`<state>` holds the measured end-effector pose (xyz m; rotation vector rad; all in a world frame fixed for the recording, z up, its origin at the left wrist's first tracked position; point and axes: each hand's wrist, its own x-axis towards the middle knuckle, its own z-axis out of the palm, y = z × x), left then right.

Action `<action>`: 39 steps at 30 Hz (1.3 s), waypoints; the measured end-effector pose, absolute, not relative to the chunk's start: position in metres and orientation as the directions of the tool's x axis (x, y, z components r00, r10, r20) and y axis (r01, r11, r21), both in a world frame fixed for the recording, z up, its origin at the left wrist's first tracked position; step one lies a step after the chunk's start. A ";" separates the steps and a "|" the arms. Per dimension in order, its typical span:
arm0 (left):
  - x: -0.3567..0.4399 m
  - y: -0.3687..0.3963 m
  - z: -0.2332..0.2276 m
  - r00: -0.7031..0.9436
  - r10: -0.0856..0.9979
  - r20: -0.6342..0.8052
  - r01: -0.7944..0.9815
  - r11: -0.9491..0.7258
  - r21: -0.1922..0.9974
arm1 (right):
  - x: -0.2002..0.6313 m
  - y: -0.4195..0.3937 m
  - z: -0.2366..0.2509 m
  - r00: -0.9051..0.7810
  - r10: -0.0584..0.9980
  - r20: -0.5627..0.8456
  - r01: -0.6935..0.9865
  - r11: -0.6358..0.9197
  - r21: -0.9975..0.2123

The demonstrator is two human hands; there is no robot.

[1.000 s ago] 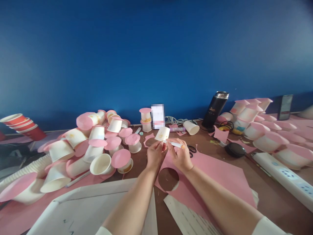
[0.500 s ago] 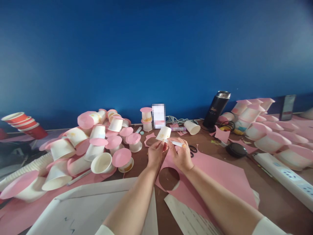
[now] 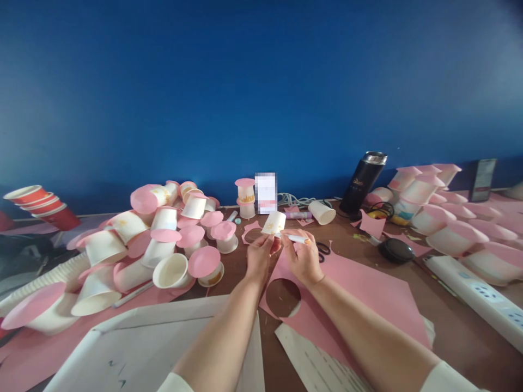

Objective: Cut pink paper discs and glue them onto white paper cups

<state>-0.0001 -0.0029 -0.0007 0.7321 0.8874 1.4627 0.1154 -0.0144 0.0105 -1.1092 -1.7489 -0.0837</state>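
My left hand is closed around the lower edge of a small white paper cup with a faint gold print. In my right hand is a slim white tube, shaped like a pen or glue tube, its tip pointing left toward the cup's rim. Fingers hide the tip, so I cannot tell whether it touches the cup. Below the hands lies a pink paper sheet with a round hole cut in it. Black scissor handles show just right of my right hand.
To the left, many white cups with pink paper discs are heaped. More disc-topped cups are stacked at right. A black thermos, a loose cup, a black round case and a power strip stand around.
The cup in my left hand has tipped very slightly. Both hands and the white tube stay in nearly the same place.
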 end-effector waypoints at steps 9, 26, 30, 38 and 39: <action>0.000 -0.001 -0.002 -0.091 0.992 -0.093 -0.530 0.030 0.848 | 0.116 -0.013 0.008 -0.041 0.651 0.758 0.707 0.555 -0.438; -0.003 0.002 -0.004 -0.107 0.984 -0.141 -0.581 0.053 0.812 | 0.116 -0.014 0.011 -0.004 0.649 0.760 0.732 0.520 -0.440; -0.004 0.003 -0.006 -0.108 0.984 -0.145 -0.594 0.053 0.803 | 0.117 -0.014 0.011 -0.032 0.655 0.755 0.714 0.544 -0.442; -0.004 0.003 -0.004 -0.079 0.985 -0.156 -0.602 0.078 0.795 | 0.116 -0.015 0.014 -0.023 0.637 0.771 0.697 0.563 -0.445; -0.004 0.002 -0.004 -0.074 0.985 -0.155 -0.602 0.080 0.795 | 0.116 -0.015 0.014 -0.020 0.634 0.773 0.695 0.565 -0.445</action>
